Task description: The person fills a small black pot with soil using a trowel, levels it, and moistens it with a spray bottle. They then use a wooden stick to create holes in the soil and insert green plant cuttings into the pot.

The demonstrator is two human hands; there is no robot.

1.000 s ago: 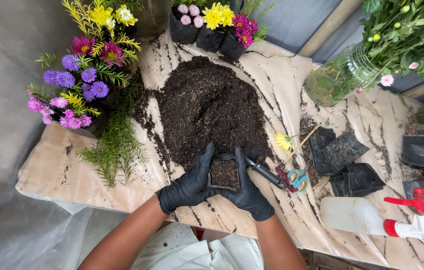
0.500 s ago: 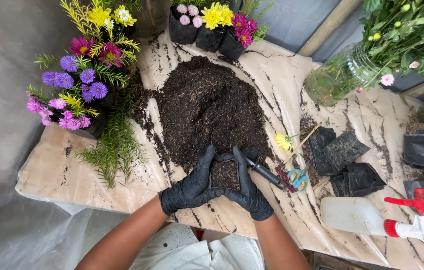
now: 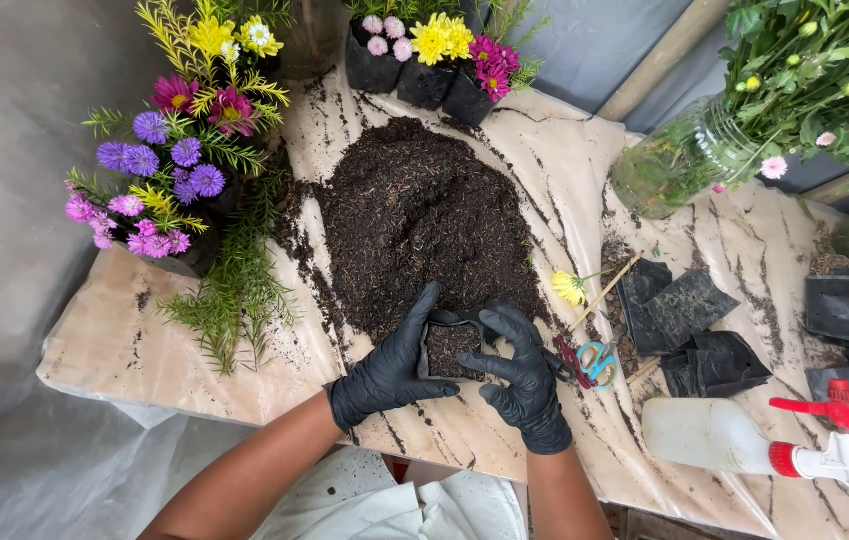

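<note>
Both hands wear black gloves and hold a small black plastic nursery bag (image 3: 454, 347) filled with dark soil, at the near edge of a large soil heap (image 3: 423, 215). My left hand (image 3: 393, 367) grips the bag's left side, fingers up along its rim. My right hand (image 3: 524, 378) clasps the right side, thumb and fingers pinching the bag's top edge. The bag stands upright on the plastic-covered table (image 3: 115, 345).
Scissors (image 3: 587, 360) with red and blue handles lie right of my right hand, beside a yellow flower (image 3: 570, 288) and empty black bags (image 3: 690, 325). A spray bottle (image 3: 760, 443) lies at the near right. Potted flowers (image 3: 170, 165) stand left, more (image 3: 433, 45) at the back, a glass jar (image 3: 670, 165) right.
My hands have shifted on the soil-filled bag, fingers moving up to its rim and squeezing its sides. The bag stays in the same spot.
</note>
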